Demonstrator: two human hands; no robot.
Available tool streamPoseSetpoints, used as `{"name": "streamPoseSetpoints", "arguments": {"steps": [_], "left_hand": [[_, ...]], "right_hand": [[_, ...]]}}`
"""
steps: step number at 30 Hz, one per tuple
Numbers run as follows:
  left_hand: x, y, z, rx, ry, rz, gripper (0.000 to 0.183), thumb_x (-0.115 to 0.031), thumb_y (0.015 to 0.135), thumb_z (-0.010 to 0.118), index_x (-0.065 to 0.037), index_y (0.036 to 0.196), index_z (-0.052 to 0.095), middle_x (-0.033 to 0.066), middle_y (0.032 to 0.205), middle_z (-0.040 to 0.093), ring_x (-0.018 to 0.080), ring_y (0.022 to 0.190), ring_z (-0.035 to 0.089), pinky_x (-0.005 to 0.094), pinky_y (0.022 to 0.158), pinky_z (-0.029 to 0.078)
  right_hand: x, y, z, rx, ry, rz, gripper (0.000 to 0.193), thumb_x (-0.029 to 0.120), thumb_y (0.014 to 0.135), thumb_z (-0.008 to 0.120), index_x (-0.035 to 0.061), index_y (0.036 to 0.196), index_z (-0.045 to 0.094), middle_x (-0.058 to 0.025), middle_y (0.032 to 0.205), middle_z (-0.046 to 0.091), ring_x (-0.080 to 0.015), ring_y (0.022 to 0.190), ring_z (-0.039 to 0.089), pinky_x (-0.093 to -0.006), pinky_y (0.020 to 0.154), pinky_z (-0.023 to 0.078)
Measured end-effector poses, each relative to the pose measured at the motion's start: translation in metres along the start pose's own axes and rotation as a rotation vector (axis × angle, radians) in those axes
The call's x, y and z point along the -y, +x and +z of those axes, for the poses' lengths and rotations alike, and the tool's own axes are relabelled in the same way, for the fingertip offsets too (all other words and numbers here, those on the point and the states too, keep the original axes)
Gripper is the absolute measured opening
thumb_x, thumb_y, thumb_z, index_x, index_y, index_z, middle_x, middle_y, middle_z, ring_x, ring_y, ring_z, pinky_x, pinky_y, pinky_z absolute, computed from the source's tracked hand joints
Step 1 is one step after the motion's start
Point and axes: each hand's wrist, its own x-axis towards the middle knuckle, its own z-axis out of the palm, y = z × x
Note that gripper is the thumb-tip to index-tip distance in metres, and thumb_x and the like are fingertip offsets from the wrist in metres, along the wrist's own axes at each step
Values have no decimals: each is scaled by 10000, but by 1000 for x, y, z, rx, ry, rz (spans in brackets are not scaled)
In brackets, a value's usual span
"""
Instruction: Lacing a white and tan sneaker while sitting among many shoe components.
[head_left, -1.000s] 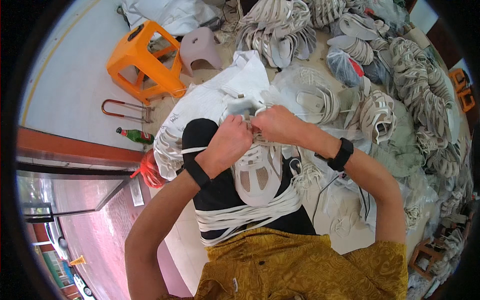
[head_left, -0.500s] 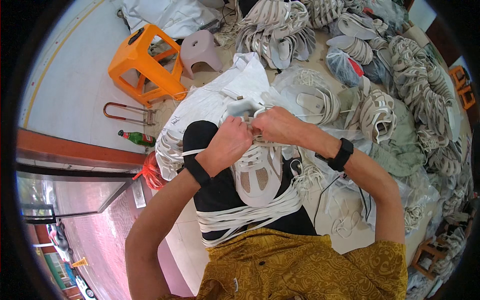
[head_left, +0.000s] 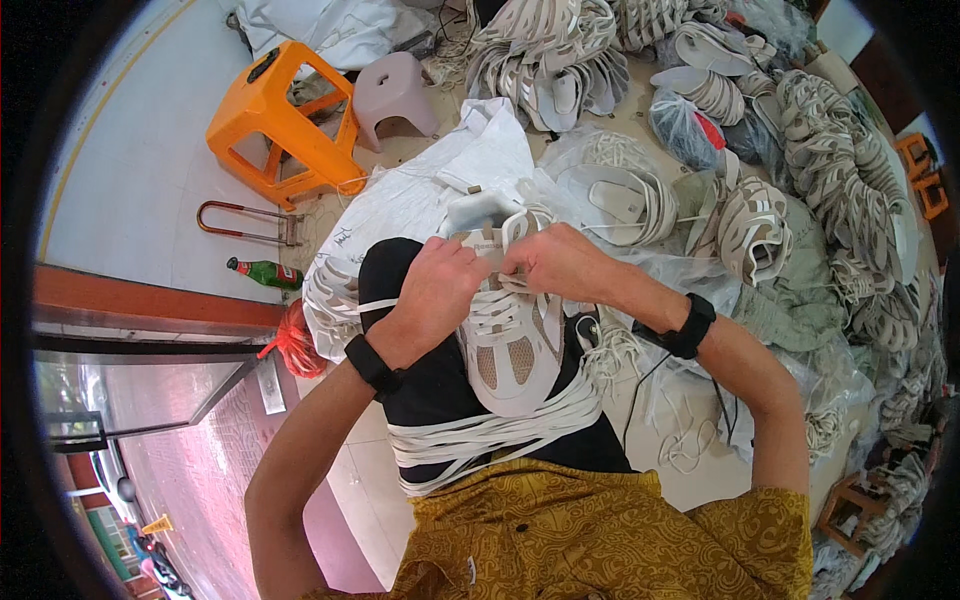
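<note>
A beige and white sneaker (head_left: pixel 513 360) lies on my black-trousered lap, its toe toward me. White shoelace (head_left: pixel 495 312) crosses its front in rows that run up to my fingers. My left hand (head_left: pixel 440 287) is closed at the left eyelet edge, its fingertips pinched by the lace. Close beside it, my right hand (head_left: pixel 555 262) pinches at the right eyelet edge. The lace ends between the fingers are mostly hidden. Above my hands the tongue (head_left: pixel 484 241) stands up in the shoe's opening. A bundle of white laces (head_left: pixel 500 432) is wrapped across my thighs.
White sacking (head_left: pixel 430 185) lies beyond my knees. An orange stool (head_left: pixel 285 130), a grey stool (head_left: pixel 395 95) and a green bottle (head_left: pixel 265 273) are at the left. Sneakers (head_left: pixel 755 235) and stacked shoe uppers (head_left: pixel 850 180) crowd the right; loose laces (head_left: pixel 688 437) lie on the floor.
My hands have parted slightly and come a little lower on the shoe, uncovering more of the tongue. My left wrist has shifted left and toward me.
</note>
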Motion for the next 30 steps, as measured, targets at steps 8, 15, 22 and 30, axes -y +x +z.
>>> {"name": "streamPoseSetpoints", "arguments": {"steps": [8, 15, 22, 30], "left_hand": [[-2, 6, 4, 19, 55, -43, 8, -67, 653, 527, -69, 650, 520, 64, 633, 497, 217, 675, 494, 321, 647, 365], [1, 5, 2, 26, 104, 67, 21, -64, 634, 536, -58, 630, 516, 61, 629, 490, 206, 676, 491, 314, 637, 367], [1, 5, 1, 50, 130, 114, 36, -69, 626, 535, -53, 649, 512, 61, 637, 477, 206, 673, 484, 313, 630, 370], [3, 12, 0, 196, 140, 78, 34, -70, 660, 515, -53, 688, 526, 64, 654, 507, 216, 684, 508, 315, 631, 379]], "right_hand": [[28, 5, 8, 80, -484, 18, 125, 138, 668, 541, 49, 675, 628, -142, 684, 620, -299, 663, 612, -411, 576, 478], [17, 8, 16, 60, -358, 167, 99, 104, 628, 562, 25, 628, 621, -148, 636, 609, -300, 622, 613, -392, 541, 477], [-3, 12, 9, 214, 506, 367, 78, 57, 494, 593, -8, 483, 550, -158, 520, 560, -292, 520, 574, -381, 485, 449], [7, 8, 26, -134, -45, 218, 111, 111, 594, 590, 1, 577, 597, -180, 617, 582, -326, 612, 589, -398, 568, 471]]}}
